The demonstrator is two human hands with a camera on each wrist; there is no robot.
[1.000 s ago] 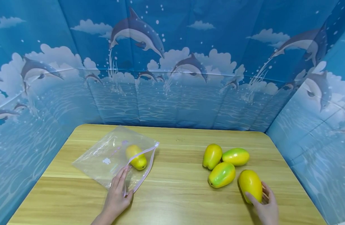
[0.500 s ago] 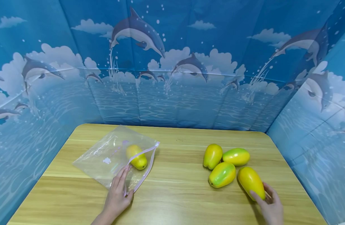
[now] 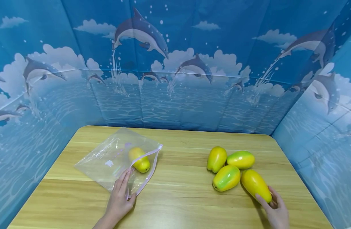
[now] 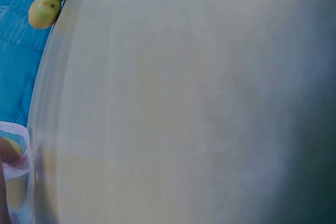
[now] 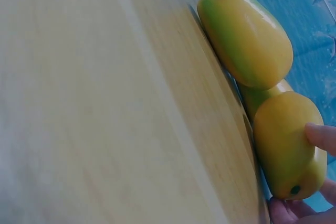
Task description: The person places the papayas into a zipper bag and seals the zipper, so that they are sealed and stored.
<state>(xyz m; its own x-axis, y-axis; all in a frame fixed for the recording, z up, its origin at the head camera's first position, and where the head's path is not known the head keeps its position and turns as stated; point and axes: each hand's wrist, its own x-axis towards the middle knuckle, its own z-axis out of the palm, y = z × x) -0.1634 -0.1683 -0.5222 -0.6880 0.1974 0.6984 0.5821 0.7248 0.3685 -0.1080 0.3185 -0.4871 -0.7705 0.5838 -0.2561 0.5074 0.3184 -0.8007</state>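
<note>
In the head view my left hand [image 3: 120,197] holds the mouth of a clear zip bag [image 3: 98,163], fingers at its lilac upper rim and thumb near the lower edge. Inside the bag, close to the mouth, lies a yellow papaya [image 3: 138,156]. My right hand [image 3: 273,208] grips a larger yellow papaya [image 3: 253,184] at its near end, thumb on one side and fingers round the other. The right wrist view shows that papaya [image 5: 287,145] with the thumb [image 5: 321,136] on its skin and fingertips under its end. Only part of the left hand appears in the left wrist view.
Three more yellow-green papayas, one at the back left [image 3: 216,159], one at the back right [image 3: 240,159] and one in front [image 3: 226,178], lie clustered left of the right hand. The wooden table [image 3: 178,203] backs onto a blue dolphin-print curtain [image 3: 175,95].
The gripped papaya has turned, its far end swinging left towards the cluster, while my right hand has shifted slightly right. My left hand and the bag have stayed put.
</note>
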